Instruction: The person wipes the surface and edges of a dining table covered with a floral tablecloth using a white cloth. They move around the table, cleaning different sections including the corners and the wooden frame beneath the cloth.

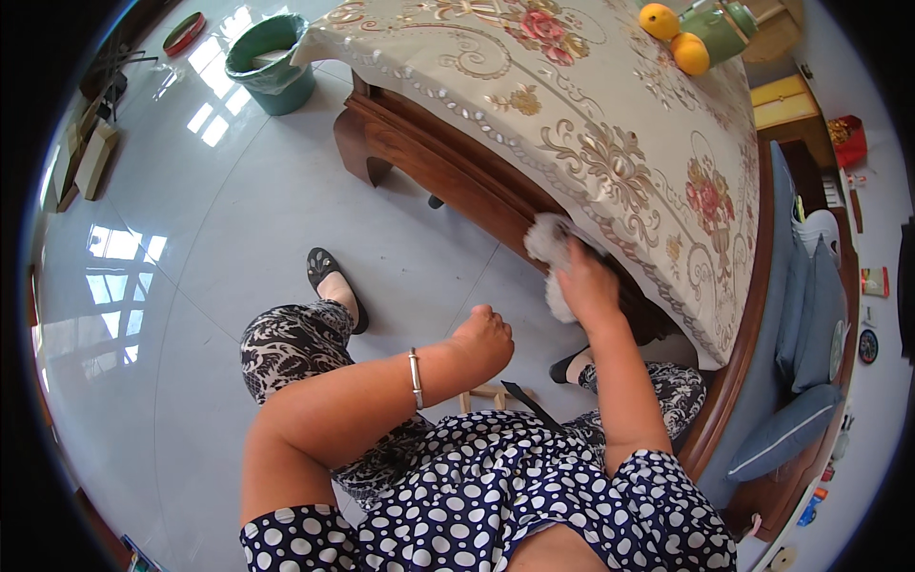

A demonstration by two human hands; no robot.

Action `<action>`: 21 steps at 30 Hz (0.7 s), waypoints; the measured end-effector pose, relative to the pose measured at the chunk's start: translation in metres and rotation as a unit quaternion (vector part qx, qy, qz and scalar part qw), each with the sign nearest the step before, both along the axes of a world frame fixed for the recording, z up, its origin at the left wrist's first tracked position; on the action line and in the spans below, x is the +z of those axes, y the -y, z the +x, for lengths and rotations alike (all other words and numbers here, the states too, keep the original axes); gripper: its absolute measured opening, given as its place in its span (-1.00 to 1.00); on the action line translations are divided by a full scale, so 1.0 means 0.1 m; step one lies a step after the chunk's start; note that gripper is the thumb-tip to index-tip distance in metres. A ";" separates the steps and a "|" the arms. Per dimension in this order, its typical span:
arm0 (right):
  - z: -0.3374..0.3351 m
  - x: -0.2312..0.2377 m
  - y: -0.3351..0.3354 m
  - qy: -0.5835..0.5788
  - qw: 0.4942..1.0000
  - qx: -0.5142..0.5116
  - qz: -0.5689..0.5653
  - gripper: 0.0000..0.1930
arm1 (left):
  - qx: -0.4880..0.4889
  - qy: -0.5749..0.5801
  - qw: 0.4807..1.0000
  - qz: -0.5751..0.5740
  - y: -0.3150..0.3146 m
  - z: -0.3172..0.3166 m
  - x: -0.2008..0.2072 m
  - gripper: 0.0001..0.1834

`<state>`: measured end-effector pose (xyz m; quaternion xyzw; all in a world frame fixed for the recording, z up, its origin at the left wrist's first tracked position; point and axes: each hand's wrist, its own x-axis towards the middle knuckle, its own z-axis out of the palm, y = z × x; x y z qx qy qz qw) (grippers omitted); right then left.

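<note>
The right hand (591, 284) grips a fluffy white duster (548, 240) beside the brown wooden table (434, 176) (left hand (486, 340) curled, seemingly empty); I'd stroke lightly.

**White, Cream, Brown and Navy**

In the right hand (590, 284), a white fluffy thing (546, 240); beyond that grip, a cream tablecloth (591, 133) with red flowers and golden-brown scrolls over a reddish-brown table (429, 170); nearer the body, a navy top (477, 481) dotted white.

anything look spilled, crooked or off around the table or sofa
Nothing looks spilled. One blue-grey cushion on the wooden sofa looks slightly askew: it lies slanted, at a different angle from the other cushions.
</note>
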<state>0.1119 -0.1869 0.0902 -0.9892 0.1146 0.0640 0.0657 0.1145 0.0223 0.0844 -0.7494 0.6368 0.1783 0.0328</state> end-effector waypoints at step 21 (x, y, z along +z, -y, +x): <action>-0.98 -0.58 0.57 0.133 0.988 -0.066 -0.035 -0.40 | -0.036 -0.008 0.999 0.022 0.03 0.00 0.02 -0.85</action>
